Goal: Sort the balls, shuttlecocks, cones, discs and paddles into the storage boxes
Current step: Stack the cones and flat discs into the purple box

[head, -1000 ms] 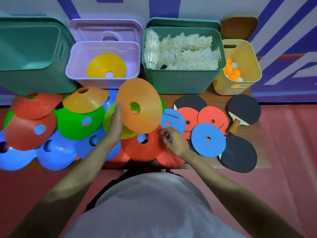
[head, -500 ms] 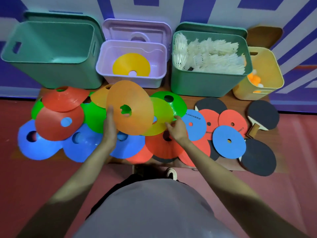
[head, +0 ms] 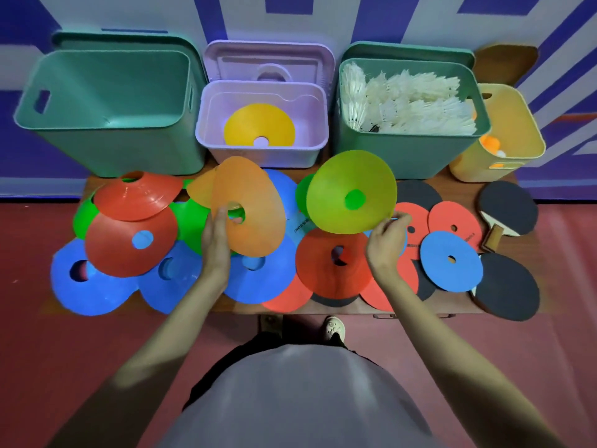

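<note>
Orange cone (head: 248, 205) and lime cone (head: 350, 195), each gripped by the hands, hide the cones behind.

**What the person wears**

A light grey top (head: 300, 396) covers the torso, dark trousers (head: 226, 370) below it. Both forearms are bare (no sleeves, watch or rings visible). One pale shoe (head: 335, 328) shows, its toe patterned.

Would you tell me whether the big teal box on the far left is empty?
Empty as far as visible: the big teal box shows only bare inner walls and floor, with no items inside.
</note>
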Available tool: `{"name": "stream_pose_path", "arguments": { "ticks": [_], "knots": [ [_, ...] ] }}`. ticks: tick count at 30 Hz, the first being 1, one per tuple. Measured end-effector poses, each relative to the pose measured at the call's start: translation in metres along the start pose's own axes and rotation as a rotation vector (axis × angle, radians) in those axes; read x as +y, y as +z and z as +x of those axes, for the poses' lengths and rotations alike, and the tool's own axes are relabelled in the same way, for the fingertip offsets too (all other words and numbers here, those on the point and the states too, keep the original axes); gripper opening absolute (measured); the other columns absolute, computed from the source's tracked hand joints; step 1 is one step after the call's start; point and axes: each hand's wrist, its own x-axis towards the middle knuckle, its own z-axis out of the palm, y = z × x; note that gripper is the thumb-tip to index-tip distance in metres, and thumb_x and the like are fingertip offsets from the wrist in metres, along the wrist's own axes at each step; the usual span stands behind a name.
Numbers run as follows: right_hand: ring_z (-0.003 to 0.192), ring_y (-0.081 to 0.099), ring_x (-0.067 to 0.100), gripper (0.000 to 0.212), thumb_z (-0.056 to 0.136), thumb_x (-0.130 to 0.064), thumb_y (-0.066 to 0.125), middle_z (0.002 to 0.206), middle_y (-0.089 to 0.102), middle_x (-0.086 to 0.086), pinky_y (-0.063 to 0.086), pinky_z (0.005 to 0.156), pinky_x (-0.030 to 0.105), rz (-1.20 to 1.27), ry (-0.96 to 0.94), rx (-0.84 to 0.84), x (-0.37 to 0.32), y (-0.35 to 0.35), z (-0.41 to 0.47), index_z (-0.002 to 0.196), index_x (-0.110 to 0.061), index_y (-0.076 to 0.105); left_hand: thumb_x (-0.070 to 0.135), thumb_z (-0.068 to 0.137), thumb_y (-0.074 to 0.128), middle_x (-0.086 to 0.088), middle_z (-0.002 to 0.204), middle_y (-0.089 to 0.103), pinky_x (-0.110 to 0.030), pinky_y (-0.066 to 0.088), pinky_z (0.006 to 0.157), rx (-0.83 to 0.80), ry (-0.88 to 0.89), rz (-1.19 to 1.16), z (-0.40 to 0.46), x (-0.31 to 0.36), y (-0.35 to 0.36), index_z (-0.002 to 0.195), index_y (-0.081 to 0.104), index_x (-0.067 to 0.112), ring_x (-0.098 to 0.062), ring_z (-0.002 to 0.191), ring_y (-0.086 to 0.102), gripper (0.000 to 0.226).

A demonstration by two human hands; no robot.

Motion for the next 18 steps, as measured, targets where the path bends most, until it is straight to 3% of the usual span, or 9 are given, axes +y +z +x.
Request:
{"name": "stream_pose_path", "arguments": {
  "ticks": [5, 9, 13, 15, 18],
  "knots": [
    [0.062, 0.041, 0.014, 0.012, 0.094, 0.0, 0.043, 0.071, 0.045, -0.001, 0.033, 0.06, 0.029, 0.273, 0.18, -0.236, -0.002, 0.014, -0.004, 0.093, -0.011, 0.047, 0.049, 0.097, 0.047, -0.007, 0.12, 0.067, -0.041, 0.055, 0.087, -0.069, -0.163, -0.052, 0.007, -0.005, 0.003, 0.13, 0.057, 0.021, -0.019, 0.106, 0.065, 0.045],
    [0.054, 0.041, 0.013, 0.021, 0.093, -0.001, 0.049, 0.065, 0.047, 0.003, 0.034, 0.054, 0.029, 0.359, 0.217, -0.464, -0.01, 0.02, -0.016, 0.084, -0.019, 0.05, 0.048, 0.099, 0.041, 0.007, 0.107, 0.071, -0.029, 0.058, 0.068, -0.214, -0.225, -0.137, 0.006, -0.004, 0.009, 0.128, 0.055, 0.024, -0.009, 0.098, 0.068, 0.04],
    [0.042, 0.042, 0.0, 0.004, 0.089, -0.004, 0.062, 0.054, 0.052, 0.001, 0.036, 0.05, 0.022, 0.232, 0.034, -0.529, -0.012, 0.025, -0.028, 0.091, -0.006, 0.06, 0.054, 0.095, 0.044, 0.001, 0.126, 0.065, -0.041, 0.055, 0.084, -0.319, -0.244, -0.169, 0.006, -0.006, 0.01, 0.134, 0.053, 0.026, -0.019, 0.113, 0.063, 0.049],
    [0.042, 0.045, -0.002, 0.012, 0.086, -0.005, 0.067, 0.053, 0.054, -0.001, 0.037, 0.05, 0.016, 0.181, -0.025, -0.512, -0.011, 0.027, -0.031, 0.095, 0.001, 0.064, 0.053, 0.095, 0.043, -0.003, 0.128, 0.063, -0.047, 0.051, 0.092, -0.349, -0.276, -0.204, 0.007, -0.007, 0.011, 0.134, 0.053, 0.024, -0.023, 0.116, 0.062, 0.05],
    [0.045, 0.047, -0.002, 0.016, 0.085, -0.012, 0.07, 0.056, 0.055, -0.003, 0.036, 0.05, 0.013, 0.133, -0.071, -0.502, -0.014, 0.025, -0.034, 0.097, -0.002, 0.065, 0.045, 0.1, 0.039, -0.003, 0.12, 0.068, -0.048, 0.05, 0.094, -0.315, -0.315, -0.236, 0.009, -0.008, 0.009, 0.12, 0.06, 0.026, -0.025, 0.112, 0.063, 0.036]
  ]
}}
